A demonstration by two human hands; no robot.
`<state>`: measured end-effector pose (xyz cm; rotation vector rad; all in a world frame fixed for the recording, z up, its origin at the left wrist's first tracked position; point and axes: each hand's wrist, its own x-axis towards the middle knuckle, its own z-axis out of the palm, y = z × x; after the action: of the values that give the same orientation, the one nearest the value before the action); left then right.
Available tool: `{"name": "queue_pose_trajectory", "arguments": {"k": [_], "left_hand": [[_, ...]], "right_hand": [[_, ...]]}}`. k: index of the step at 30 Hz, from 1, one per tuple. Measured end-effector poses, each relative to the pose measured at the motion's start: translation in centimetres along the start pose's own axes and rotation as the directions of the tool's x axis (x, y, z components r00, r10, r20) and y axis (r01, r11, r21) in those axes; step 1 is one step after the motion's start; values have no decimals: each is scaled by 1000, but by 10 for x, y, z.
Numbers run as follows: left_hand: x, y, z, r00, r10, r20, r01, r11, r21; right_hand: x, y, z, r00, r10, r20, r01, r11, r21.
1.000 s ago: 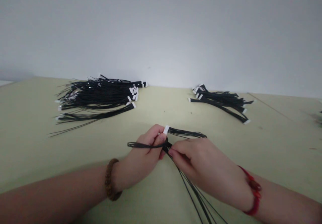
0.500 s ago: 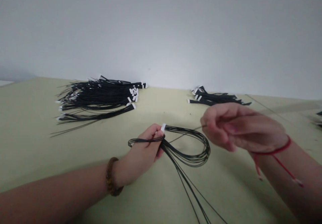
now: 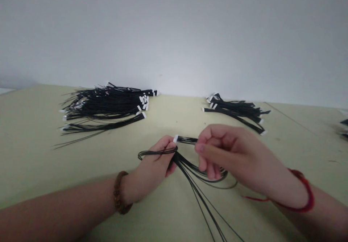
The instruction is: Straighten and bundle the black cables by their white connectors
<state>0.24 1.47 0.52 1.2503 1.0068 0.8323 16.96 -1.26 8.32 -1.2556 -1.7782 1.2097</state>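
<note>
My left hand (image 3: 157, 164) is closed around a wire harness (image 3: 187, 162) of thin black wires and pinches it just below a white connector (image 3: 175, 139). From the connector the wires curve right into a loop and come back under my left thumb; loose ends trail toward the front. A smaller loop of wires sticks out left over the back of that hand. My right hand (image 3: 225, 153) is closed in a pinch at the wires, right of the connector. One wire bows out beneath it, and its fingers hide part of the loop; the wire's tip is not visible.
At the back left lies a large pile of black wire harnesses (image 3: 108, 102) with white connectors. A smaller pile (image 3: 233, 108) lies at the back right. More dark wires (image 3: 345, 122) show at the right edge. The pale yellow table (image 3: 174, 205) meets a grey-white wall.
My right hand has moved left and closer to the connector, bringing the end of a single wire with it. That wire was stretched out and now bows below. My left hand has stayed put.
</note>
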Motion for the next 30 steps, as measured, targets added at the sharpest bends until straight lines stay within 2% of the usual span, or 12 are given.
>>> {"name": "queue_pose_trajectory", "arguments": {"k": [1,3,4,6,12,19,24,28,30], "left_hand": [[0,0,0,1000,-1,14,1,1000,-13],[-1,0,-1,999,0,48,1,1000,-23],[-1,0,-1,998,2,61,0,1000,-21],[-1,1,-1,997,6,73,-5,1000,-7],[-3,1,-2,997,19,72,-20,1000,7],[-5,2,-6,991,121,63,-132,967,219],[-6,4,-9,974,184,132,-216,929,300],[-4,3,-8,979,151,137,-183,948,262],[-2,2,-6,989,121,88,-138,965,225]], "right_hand": [[0,4,6,999,-6,-36,0,987,-159],[1,11,14,985,-127,-121,59,891,-451],[2,13,15,970,-200,-140,90,826,-556],[4,16,16,946,-287,-148,121,739,-662],[5,20,14,938,-318,-141,126,686,-716],[3,22,19,908,-406,-103,171,583,-794],[-1,25,20,889,-451,-79,209,554,-806],[4,30,20,890,-454,-36,233,522,-821],[5,28,18,868,-497,-21,226,433,-872]]}}
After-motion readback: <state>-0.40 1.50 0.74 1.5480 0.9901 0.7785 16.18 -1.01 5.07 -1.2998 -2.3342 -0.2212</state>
